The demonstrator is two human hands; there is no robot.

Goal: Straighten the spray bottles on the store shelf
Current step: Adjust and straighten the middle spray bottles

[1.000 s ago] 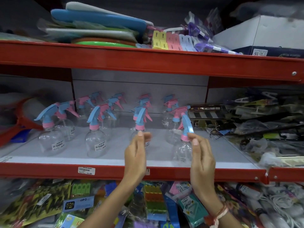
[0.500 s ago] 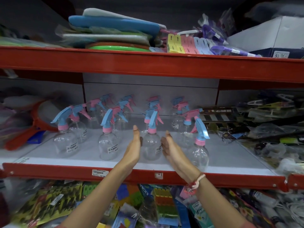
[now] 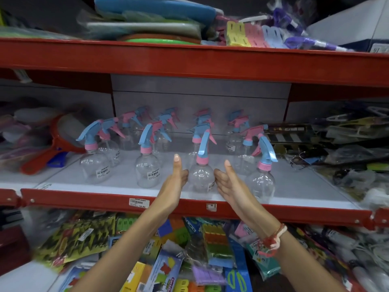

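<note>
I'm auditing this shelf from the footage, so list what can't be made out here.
- Head view: print on the price tag on the shelf edge is too small and blurred to read.
- Back-row spray bottles are partly hidden by those in front.
- Whether the left hand and right hand touch the clear bottle between them is unclear.

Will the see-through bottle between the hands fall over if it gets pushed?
Probably, if pushed hard. The spray bottle looks empty, so it is likely light and slides or tips easily. Its blue trigger head sits high on a narrow neck, which may make it top-heavy. The left hand and right hand flank its round belly, which should steady it.
</note>
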